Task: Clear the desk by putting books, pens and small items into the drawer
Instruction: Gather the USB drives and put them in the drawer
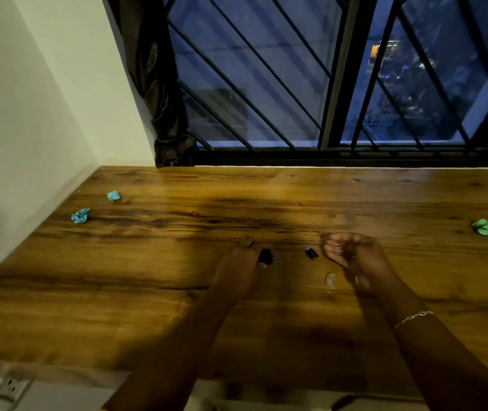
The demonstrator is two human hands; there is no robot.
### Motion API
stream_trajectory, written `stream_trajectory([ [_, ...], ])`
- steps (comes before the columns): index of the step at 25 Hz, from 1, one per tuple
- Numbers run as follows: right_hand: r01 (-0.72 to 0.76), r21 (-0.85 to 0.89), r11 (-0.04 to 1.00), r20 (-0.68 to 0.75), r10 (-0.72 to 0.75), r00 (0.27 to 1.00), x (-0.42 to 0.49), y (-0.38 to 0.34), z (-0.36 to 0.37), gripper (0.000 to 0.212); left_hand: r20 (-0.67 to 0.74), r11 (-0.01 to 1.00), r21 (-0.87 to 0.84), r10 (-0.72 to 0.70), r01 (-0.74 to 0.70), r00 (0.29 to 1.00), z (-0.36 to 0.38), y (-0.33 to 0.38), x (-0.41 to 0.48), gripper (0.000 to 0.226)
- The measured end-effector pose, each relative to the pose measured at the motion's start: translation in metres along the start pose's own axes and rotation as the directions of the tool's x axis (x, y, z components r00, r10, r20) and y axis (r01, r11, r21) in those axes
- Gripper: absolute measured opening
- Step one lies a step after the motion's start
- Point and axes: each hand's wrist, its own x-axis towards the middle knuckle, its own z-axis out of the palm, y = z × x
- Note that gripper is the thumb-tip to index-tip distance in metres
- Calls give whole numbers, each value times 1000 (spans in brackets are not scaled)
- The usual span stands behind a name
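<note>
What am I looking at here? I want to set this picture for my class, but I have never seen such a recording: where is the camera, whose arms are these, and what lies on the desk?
No machine here: a person wears a camera on the head, so the one picture looks forward and down over their own arms. They work at a wooden desk under a barred window. The left hand pinches a small black item in its fingers. The right hand, bracelet on its wrist, is cupped with curled fingers; whether it holds anything is too blurred to tell. Between the hands lie a second black piece and a pale little piece. Two crumpled blue papers lie far left, a crumpled green paper far right.
</note>
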Motion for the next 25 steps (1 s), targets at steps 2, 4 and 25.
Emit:
stream_trajectory([
  [2,-163,210,964,80,149,986,-2,-6,7,24,-65,995,-100,17,-24,998,-5,5,4,40],
  [4,-182,198,963,145,155,977,-8,-9,19,26,-119,984,-169,38,-57,992,-9,10,6,41],
  [25,270,-176,947,226,-228,947,-30,-2,83,28,-406,957,-242,49,-159,912,-5,8,3,41],
])
